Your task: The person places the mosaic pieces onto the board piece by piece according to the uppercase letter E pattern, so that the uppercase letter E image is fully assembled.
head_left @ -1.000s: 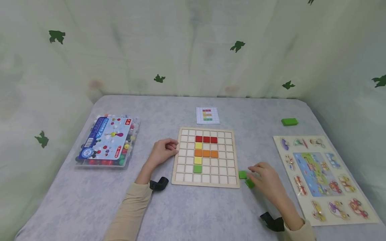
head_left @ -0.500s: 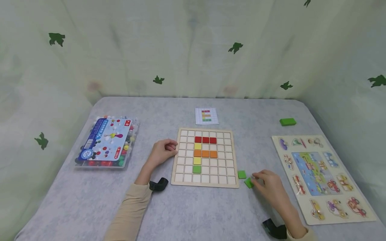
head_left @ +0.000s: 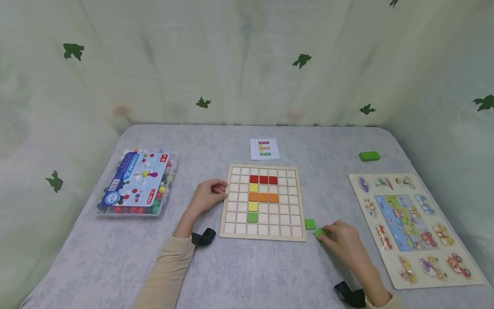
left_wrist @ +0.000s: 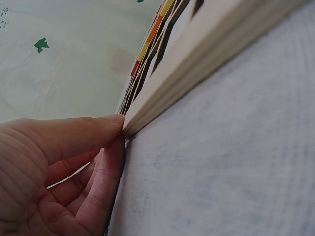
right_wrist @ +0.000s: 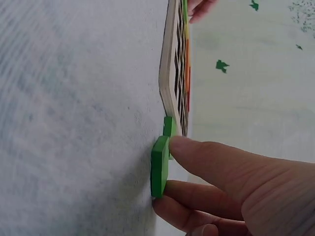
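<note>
A wooden grid board (head_left: 274,218) lies mid-table with red, yellow, orange and green square tiles in some cells. At its left edge, my left hand (head_left: 208,194) has curled fingers; the left wrist view shows thumb and forefinger tips pinching the board's rim (left_wrist: 162,93). Off the lower right corner, my right hand (head_left: 342,240) pinches a green tile (head_left: 318,233) between thumb and fingers. In the right wrist view that green tile (right_wrist: 158,167) stands on its edge close to the tabletop. Another green tile (head_left: 310,224) lies beside the board, partly behind the held one there.
Behind the board lies a pattern card (head_left: 264,149) with coloured squares. A clear box of coloured balls (head_left: 137,182) stands at the left. To the right are a picture peg puzzle (head_left: 417,229) and a green block (head_left: 369,156).
My right hand has drawn back slightly from the two green tiles, then closed its thumb and fingers on the nearer one. My left hand stays at the board's edge.
</note>
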`<action>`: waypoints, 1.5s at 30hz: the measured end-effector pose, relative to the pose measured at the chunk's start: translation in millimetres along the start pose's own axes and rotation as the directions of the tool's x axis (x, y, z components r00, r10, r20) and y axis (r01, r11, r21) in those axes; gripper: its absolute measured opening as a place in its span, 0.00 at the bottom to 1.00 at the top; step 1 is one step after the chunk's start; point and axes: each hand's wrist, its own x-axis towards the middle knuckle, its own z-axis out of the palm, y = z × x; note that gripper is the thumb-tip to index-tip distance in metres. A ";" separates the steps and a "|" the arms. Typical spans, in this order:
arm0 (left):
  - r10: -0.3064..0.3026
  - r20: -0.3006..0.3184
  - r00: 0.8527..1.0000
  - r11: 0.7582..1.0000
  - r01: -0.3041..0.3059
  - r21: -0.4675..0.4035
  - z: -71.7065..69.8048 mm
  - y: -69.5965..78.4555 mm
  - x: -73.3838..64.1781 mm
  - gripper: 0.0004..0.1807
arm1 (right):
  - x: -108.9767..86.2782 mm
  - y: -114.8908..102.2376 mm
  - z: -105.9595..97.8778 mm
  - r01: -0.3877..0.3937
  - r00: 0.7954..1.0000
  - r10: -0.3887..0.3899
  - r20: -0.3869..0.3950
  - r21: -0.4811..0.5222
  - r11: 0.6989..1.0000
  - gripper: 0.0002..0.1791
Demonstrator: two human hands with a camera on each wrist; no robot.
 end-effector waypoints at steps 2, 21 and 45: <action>-0.006 0.000 1.000 1.000 0.006 0.002 -0.4 -0.5 -0.4 0.15 | 0.6 -1.9 1.2 -0.012 1.000 0.012 0.022 0.004 1.000 0.14; -0.001 0.000 1.000 1.000 0.001 -0.011 -2.0 0.3 1.1 0.15 | 26.3 -28.4 -4.7 0.246 0.967 -0.246 -0.063 -0.005 0.969 0.14; 0.012 0.007 1.000 1.000 -0.012 -0.017 -0.3 -4.3 1.6 0.15 | 63.1 -96.5 36.9 0.461 0.887 -0.461 0.030 0.012 0.888 0.11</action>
